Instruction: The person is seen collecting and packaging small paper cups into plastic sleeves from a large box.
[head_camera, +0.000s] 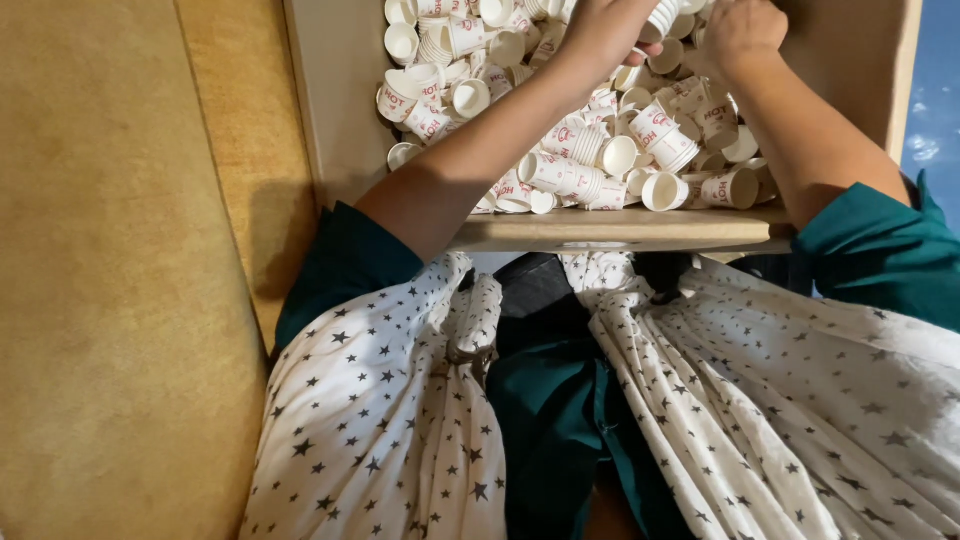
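Note:
A cardboard box (340, 90) holds a heap of several small white paper cups with red print (560, 160), some nested in short stacks. Both my hands reach into it at the top of the view. My left hand (600, 30) is closed around a short stack of cups (662, 18). My right hand (742, 32) sits just right of it with fingers curled over the cups; whether it grips one is hidden. My forearms come out of dark green sleeves.
The box's near edge (620, 230) lies just above my lap, which is covered by a white scarf with dark stars (380, 420). A tan cushioned surface (110, 280) fills the left side. A blue surface (935, 100) shows at far right.

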